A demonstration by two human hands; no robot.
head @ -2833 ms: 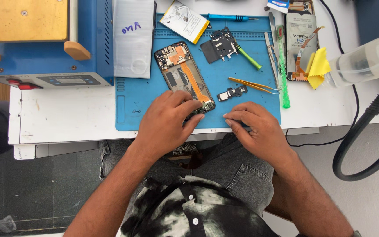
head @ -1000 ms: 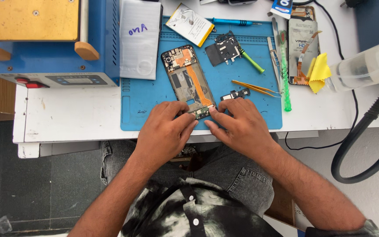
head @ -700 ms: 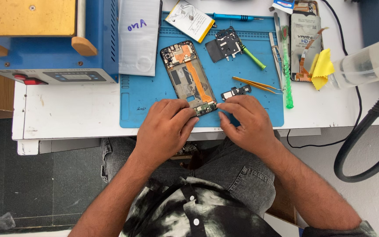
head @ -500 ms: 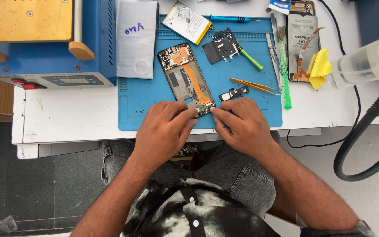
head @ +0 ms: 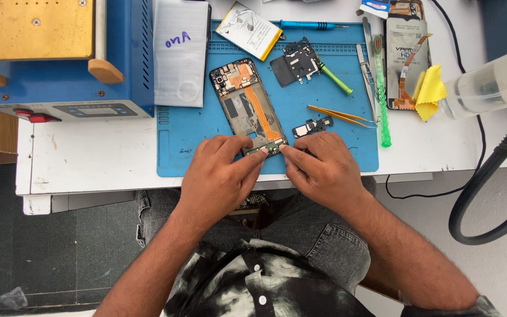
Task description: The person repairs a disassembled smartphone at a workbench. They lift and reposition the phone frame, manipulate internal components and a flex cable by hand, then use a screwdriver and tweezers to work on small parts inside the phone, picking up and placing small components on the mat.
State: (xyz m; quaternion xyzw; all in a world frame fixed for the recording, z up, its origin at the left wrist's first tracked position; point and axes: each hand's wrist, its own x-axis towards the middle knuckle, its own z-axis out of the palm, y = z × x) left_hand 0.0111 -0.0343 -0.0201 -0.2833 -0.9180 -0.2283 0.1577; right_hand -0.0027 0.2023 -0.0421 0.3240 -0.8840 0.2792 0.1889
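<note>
Blue mat (head: 335, 149) keeps the open phone (head: 246, 105) flat w/ its insides up. Left hand (head: 218, 179) & right hand (head: 324, 170) pinch fingertips shut on the phone's near end, holding it steady. Tweezers (head: 338, 114) lie close by.

I see bright, even overhead light; soft short shadows under both hands, mild glare on the white counter (head: 89, 158), focus sharp.

Bare mat (head: 200, 147) left of phone (head: 246, 105); tweezers (head: 340, 115) crowd right.
</note>
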